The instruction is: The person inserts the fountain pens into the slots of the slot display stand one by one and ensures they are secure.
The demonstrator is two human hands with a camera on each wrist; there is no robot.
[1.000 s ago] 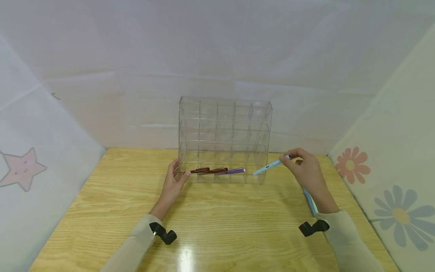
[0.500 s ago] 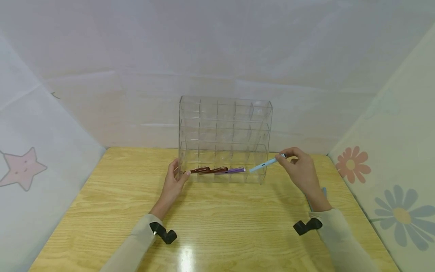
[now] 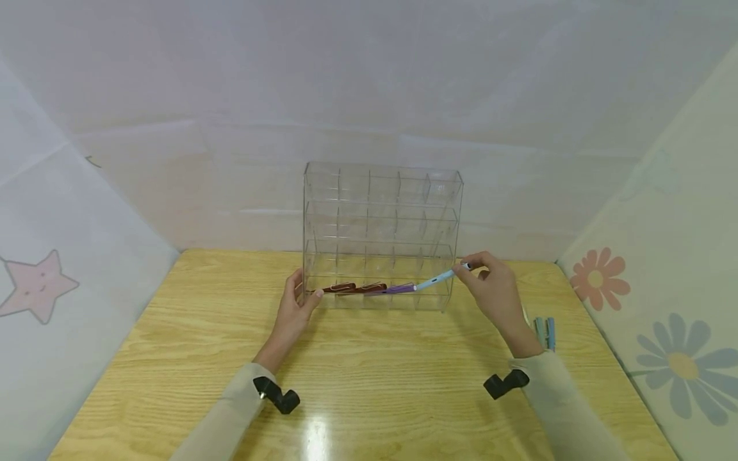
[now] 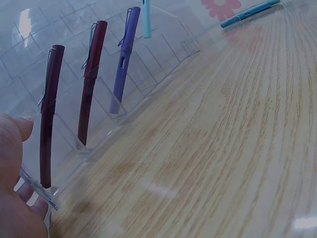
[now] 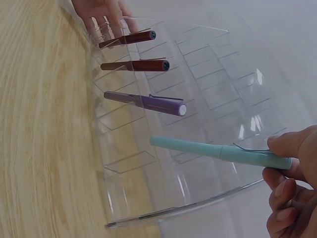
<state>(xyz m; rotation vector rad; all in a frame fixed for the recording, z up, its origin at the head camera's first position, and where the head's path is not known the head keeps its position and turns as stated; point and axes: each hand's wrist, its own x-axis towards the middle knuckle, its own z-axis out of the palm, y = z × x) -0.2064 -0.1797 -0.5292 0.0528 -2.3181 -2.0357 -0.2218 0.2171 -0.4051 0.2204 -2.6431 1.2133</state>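
A clear acrylic pen rack with rows of compartments stands on the table. Its bottom row holds two dark red pens and a purple pen, side by side from the left. At the rack's lower left corner, my left hand grips the side between thumb and fingers. My right hand pinches a light blue pen by its capped end, near the clip. That pen's free end points left and down, close over the bottom row beside the purple pen.
More pens lie on the table by my right wrist, among them a green pen and a blue pen. The wooden table is bordered by pale cloth walls at the back and sides.
My right hand has moved left with the light blue pen, bringing its free end up to the purple pen. Pens under the right forearm have come into view. My left hand stays put.
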